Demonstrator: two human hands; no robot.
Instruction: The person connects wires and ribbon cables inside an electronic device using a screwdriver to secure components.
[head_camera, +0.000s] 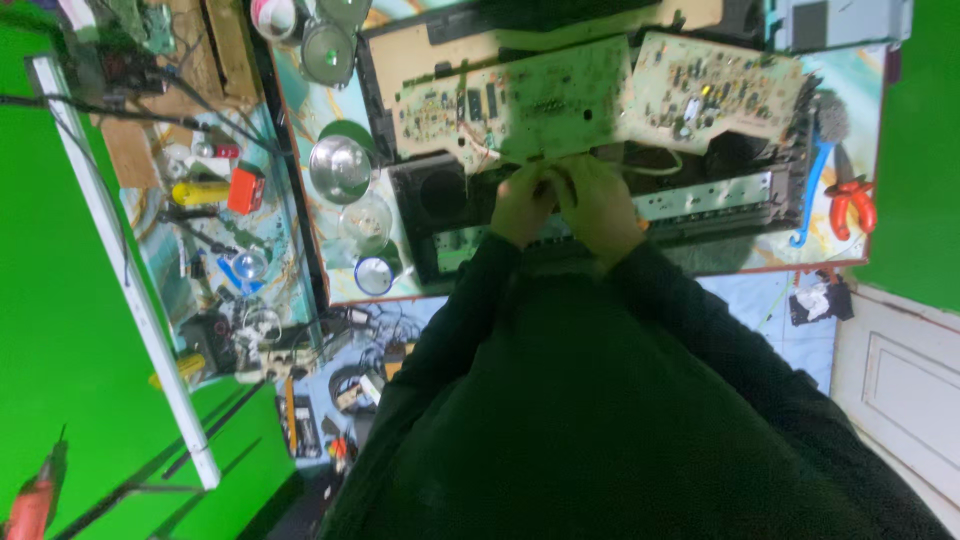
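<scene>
Both hands meet at the near edge of a pale green circuit board (520, 100), fingers curled in tightly: the left hand (520, 205) and the right hand (600, 205) touch each other, and their fingertips pinch at something thin and whitish along that board's lower edge, though what exactly sits between the fingers is too small and blurred to tell. That board lies tilted across an opened black electronics chassis (440, 200) in the middle of the workbench (860, 80), whose top is painted in pale swirling colours. A second circuit board (715, 90), studded with small components, rests just beside the first, toward the bench's right side, its corner overlapping the chassis. A white cable (660, 165) loops out from between the boards near the right hand. On the left part of the bench stand a shiny metal bowl (340, 168), a clear glass dish (365, 220) and a small blue-rimmed cup (375, 275), all close to the chassis. At the right edge lie red-handled pliers (852, 205) and a blue-handled tool (812, 190). Dark sleeves (690, 300) run from the wrists back toward the camera. Left of the bench, a cluttered side shelf (215, 230) holds an orange box (245, 188), wires and small parts, against bright green surroundings.
</scene>
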